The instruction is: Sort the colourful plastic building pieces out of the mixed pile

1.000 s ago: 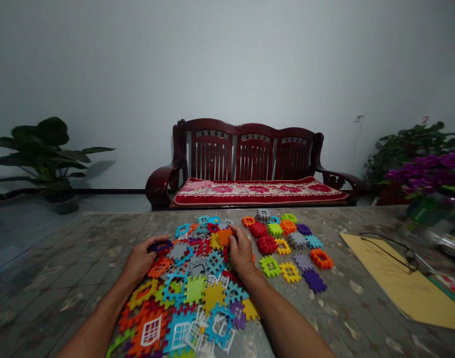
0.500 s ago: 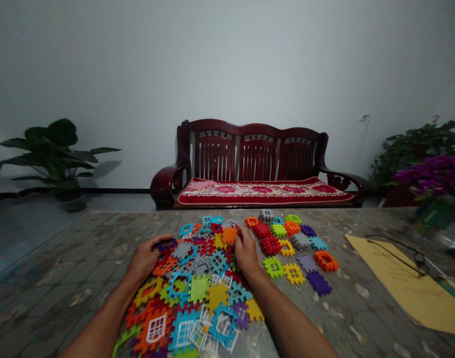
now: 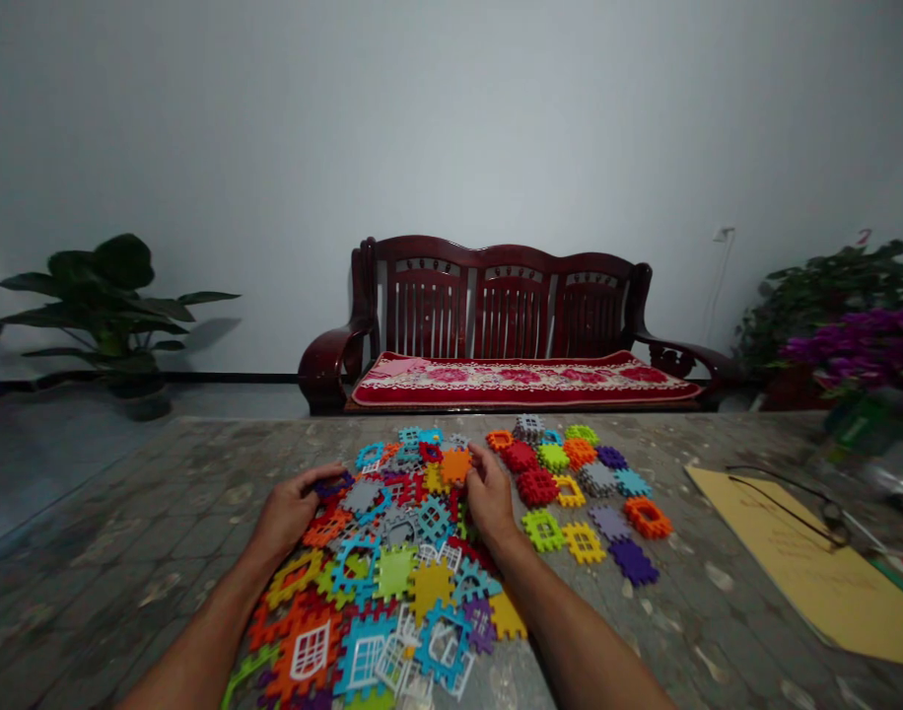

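Note:
A heap of colourful plastic interlocking tiles covers the table in front of me. My right hand (image 3: pixel 490 501) is at the heap's upper right, its thumb and fingers closed on the edge of an orange interlocking tile (image 3: pixel 455 465). At the left edge of the heap rests my left hand (image 3: pixel 293 508), fingers stretched out over a dark purple tile (image 3: pixel 333 485) without a visible grip. Between the hands lie a grey tile (image 3: pixel 363 496), red tiles and a blue lattice tile (image 3: pixel 435 520). Nearer to me are a lime tile (image 3: pixel 395 572) and a white window piece (image 3: pixel 311 651).
Right of the heap, tiles lie sorted in small groups, among them a red stack (image 3: pixel 537 486) and a purple tile (image 3: pixel 633 561). Farther right, eyeglasses (image 3: pixel 832 518) lie on a yellow sheet (image 3: pixel 798 582). A wooden bench (image 3: pixel 511 296) stands beyond the table (image 3: pixel 222 463).
My right hand and the orange tile have hardly moved, at most a slight shift. My left hand stays at the heap's left edge, and the tiles look the same.

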`<action>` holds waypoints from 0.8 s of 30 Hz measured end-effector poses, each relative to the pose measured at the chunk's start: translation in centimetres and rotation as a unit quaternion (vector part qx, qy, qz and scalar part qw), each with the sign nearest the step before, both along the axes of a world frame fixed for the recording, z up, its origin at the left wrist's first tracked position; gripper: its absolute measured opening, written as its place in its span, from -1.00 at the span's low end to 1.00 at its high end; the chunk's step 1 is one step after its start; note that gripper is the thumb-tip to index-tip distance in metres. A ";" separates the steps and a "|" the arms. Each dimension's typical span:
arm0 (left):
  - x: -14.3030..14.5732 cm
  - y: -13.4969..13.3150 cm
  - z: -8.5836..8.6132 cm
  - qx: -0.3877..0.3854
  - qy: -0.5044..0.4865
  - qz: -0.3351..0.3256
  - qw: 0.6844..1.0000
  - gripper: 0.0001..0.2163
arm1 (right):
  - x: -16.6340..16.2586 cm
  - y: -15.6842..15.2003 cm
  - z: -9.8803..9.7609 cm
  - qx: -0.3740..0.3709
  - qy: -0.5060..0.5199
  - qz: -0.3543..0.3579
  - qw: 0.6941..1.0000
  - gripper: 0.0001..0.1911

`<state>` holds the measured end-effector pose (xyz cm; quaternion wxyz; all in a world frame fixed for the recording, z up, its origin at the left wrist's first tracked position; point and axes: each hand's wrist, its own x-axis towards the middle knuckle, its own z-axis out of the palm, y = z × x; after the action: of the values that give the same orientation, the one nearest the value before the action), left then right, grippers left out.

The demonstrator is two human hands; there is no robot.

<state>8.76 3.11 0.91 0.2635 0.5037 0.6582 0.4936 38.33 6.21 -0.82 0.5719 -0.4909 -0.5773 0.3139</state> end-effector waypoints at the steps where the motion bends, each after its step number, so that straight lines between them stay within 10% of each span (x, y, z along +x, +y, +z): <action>1: 0.0 0.0 0.0 -0.002 0.002 0.000 1.000 -0.58 | 0.0 -0.1 0.2 0.000 -0.001 0.003 1.000 -0.51; 14: -0.1 0.3 -0.1 -0.009 0.015 -0.023 1.000 -0.58 | 0.4 -1.1 1.8 0.026 -0.150 -0.001 0.988 -0.48; 24: 0.0 0.2 -0.2 -0.011 0.033 -0.028 0.999 -0.57 | 2.0 -0.4 2.9 0.031 -0.273 0.125 0.953 -0.39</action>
<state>8.72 3.34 0.69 0.2613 0.5351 0.6574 0.4617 40.32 5.85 2.10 0.3636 -0.4635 -0.7777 0.2193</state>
